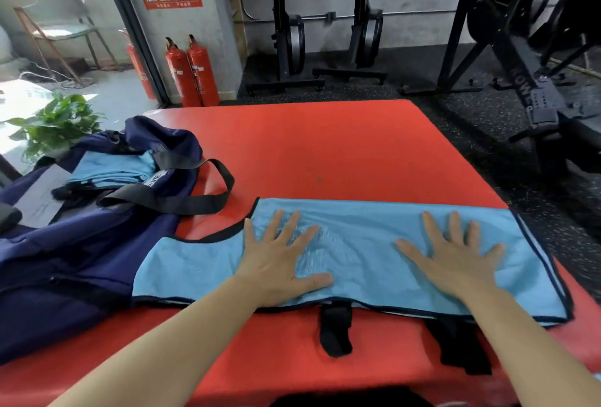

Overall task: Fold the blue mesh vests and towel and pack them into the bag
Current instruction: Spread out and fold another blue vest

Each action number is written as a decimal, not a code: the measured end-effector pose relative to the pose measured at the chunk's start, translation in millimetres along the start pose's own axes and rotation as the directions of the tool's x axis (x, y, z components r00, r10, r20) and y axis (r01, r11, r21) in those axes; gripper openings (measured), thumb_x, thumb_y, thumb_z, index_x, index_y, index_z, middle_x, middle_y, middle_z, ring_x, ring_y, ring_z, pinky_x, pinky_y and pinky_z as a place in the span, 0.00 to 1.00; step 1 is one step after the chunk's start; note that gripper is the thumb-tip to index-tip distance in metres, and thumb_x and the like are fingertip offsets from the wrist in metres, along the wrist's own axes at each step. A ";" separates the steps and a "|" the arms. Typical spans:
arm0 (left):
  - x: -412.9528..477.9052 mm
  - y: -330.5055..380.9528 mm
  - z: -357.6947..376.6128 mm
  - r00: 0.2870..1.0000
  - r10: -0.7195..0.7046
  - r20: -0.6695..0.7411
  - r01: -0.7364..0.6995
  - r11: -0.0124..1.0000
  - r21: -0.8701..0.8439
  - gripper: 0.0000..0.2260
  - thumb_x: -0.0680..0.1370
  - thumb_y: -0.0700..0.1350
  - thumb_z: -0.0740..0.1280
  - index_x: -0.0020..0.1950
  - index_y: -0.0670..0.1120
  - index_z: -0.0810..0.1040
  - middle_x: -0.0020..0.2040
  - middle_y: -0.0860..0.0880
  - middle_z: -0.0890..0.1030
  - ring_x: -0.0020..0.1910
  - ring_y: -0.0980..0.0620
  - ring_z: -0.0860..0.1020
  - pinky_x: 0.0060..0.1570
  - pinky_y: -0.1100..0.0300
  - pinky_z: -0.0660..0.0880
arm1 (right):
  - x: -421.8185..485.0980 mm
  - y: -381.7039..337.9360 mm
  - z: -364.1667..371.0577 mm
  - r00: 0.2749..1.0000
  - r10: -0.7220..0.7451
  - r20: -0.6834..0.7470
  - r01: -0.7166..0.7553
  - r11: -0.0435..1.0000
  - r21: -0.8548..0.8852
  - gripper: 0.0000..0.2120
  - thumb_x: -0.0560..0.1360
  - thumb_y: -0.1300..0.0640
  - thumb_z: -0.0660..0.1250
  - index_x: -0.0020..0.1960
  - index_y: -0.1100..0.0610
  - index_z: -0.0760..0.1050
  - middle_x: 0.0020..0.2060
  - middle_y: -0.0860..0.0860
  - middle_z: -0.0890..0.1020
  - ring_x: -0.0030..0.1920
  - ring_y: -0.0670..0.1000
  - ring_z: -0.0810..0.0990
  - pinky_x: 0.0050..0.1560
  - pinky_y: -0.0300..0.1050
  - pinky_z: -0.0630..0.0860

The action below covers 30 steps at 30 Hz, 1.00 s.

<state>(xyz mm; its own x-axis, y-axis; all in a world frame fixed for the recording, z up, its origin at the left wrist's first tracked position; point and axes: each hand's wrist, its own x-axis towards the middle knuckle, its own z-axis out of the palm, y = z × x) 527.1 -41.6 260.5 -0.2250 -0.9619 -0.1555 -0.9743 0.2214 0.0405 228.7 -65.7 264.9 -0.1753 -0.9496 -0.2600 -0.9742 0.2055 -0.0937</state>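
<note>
A light blue mesh vest (361,244) with black trim lies flat, folded lengthwise, on the red mat (325,146). Two black straps hang from its near edge. My left hand (283,260) presses flat on the vest's left half with fingers spread. My right hand (455,257) presses flat on the right half, fingers spread too. To the left, the navy duffel bag (74,263) lies open on the mat, its black handles draped over it. Folded light blue fabric (113,169) sits inside the bag's opening.
Two red fire extinguishers (192,71) stand against the wall beyond the mat. Black gym machines (520,58) stand on the dark rubber floor at back and right. A green potted plant (55,123) is at the left behind the bag.
</note>
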 end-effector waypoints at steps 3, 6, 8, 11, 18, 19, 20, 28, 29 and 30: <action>-6.4 26.1 2.1 0.997 -0.078 0.013 0.077 0.997 0.018 0.46 0.64 0.82 0.39 0.78 0.63 0.36 0.80 0.53 0.35 0.77 0.47 0.32 0.68 0.29 0.34 | 18.9 8.8 -9.2 0.998 -0.052 -0.019 0.052 0.999 -0.017 0.46 0.63 0.17 0.38 0.76 0.35 0.35 0.78 0.48 0.36 0.78 0.58 0.36 0.71 0.71 0.41; -9.2 42.2 2.7 0.993 -0.118 0.030 0.118 0.993 -0.001 0.47 0.63 0.83 0.40 0.78 0.63 0.37 0.80 0.53 0.36 0.77 0.46 0.31 0.67 0.29 0.33 | 38.7 24.3 -15.8 0.991 -0.128 -0.028 0.126 0.990 -0.061 0.46 0.62 0.17 0.37 0.76 0.34 0.36 0.78 0.47 0.37 0.78 0.56 0.37 0.72 0.70 0.42; -8.7 46.2 2.9 0.993 -0.114 0.027 0.114 0.993 0.002 0.47 0.64 0.83 0.41 0.78 0.63 0.37 0.80 0.53 0.36 0.77 0.47 0.31 0.68 0.29 0.33 | 47.9 33.2 -20.1 0.986 -0.163 -0.029 0.159 0.982 -0.099 0.47 0.61 0.17 0.35 0.76 0.34 0.35 0.78 0.46 0.37 0.78 0.55 0.38 0.73 0.69 0.43; -10.9 49.4 6.4 0.995 -0.096 0.022 0.096 0.995 0.003 0.46 0.65 0.82 0.42 0.78 0.63 0.37 0.80 0.53 0.36 0.77 0.47 0.31 0.69 0.31 0.33 | 53.3 37.2 -23.7 0.985 -0.174 -0.013 0.171 0.976 -0.132 0.47 0.60 0.17 0.34 0.75 0.34 0.34 0.78 0.46 0.36 0.78 0.55 0.37 0.73 0.68 0.44; -17.0 29.5 -0.7 0.988 -0.149 0.038 0.148 0.989 0.025 0.40 0.71 0.77 0.41 0.79 0.60 0.40 0.81 0.49 0.39 0.78 0.49 0.35 0.73 0.36 0.36 | 42.8 33.3 -28.8 0.996 -0.077 0.041 0.083 0.980 -0.179 0.40 0.71 0.23 0.38 0.77 0.39 0.34 0.78 0.47 0.37 0.78 0.55 0.38 0.73 0.68 0.42; -22.6 22.2 -3.3 0.987 -0.157 0.041 0.156 0.987 0.040 0.39 0.73 0.75 0.41 0.79 0.59 0.41 0.81 0.48 0.40 0.79 0.49 0.36 0.72 0.36 0.36 | 38.5 26.9 -31.1 0.997 -0.057 0.050 0.067 0.974 -0.217 0.38 0.73 0.26 0.38 0.78 0.41 0.34 0.79 0.49 0.37 0.78 0.56 0.38 0.73 0.68 0.41; -29.5 13.6 -6.3 0.986 -0.162 0.030 0.160 0.985 0.057 0.37 0.74 0.74 0.42 0.80 0.58 0.42 0.81 0.48 0.42 0.79 0.49 0.38 0.73 0.36 0.36 | 31.9 17.1 -32.3 0.997 -0.064 0.051 0.075 0.965 -0.252 0.37 0.75 0.28 0.38 0.79 0.44 0.35 0.79 0.50 0.37 0.78 0.56 0.38 0.73 0.67 0.41; -103.5 -72.3 -37.6 0.926 -0.340 -0.163 0.348 0.937 0.026 0.20 0.81 0.56 0.58 0.70 0.50 0.68 0.64 0.49 0.76 0.64 0.45 0.72 0.60 0.50 0.64 | -82.9 -129.4 -1.3 0.853 -0.519 0.059 0.522 0.848 -0.091 0.34 0.81 0.36 0.45 0.80 0.50 0.39 0.79 0.53 0.42 0.79 0.52 0.39 0.75 0.59 0.38; -111.8 -80.9 -38.8 0.931 -0.340 -0.133 0.344 0.939 0.012 0.20 0.80 0.55 0.59 0.70 0.50 0.69 0.63 0.50 0.77 0.64 0.46 0.72 0.60 0.50 0.64 | -95.2 -145.2 5.1 0.830 -0.554 0.067 0.557 0.829 -0.053 0.33 0.81 0.37 0.46 0.80 0.50 0.39 0.79 0.53 0.42 0.79 0.51 0.39 0.75 0.58 0.37; -118.6 -87.7 -39.3 0.936 -0.332 -0.118 0.333 0.943 -0.010 0.19 0.80 0.54 0.61 0.70 0.51 0.71 0.62 0.52 0.78 0.64 0.47 0.72 0.60 0.51 0.64 | -105.1 -159.5 11.3 0.810 -0.582 0.071 0.584 0.811 -0.020 0.33 0.81 0.37 0.46 0.80 0.50 0.39 0.79 0.54 0.42 0.79 0.51 0.39 0.76 0.58 0.37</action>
<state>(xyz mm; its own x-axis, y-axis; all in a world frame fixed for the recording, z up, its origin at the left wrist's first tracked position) 639.5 46.8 314.2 0.1137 -0.9926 -0.0427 -0.9935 -0.1136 -0.0040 404.2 4.0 296.3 0.4348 -0.8722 -0.2240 -0.8957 -0.3930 -0.2082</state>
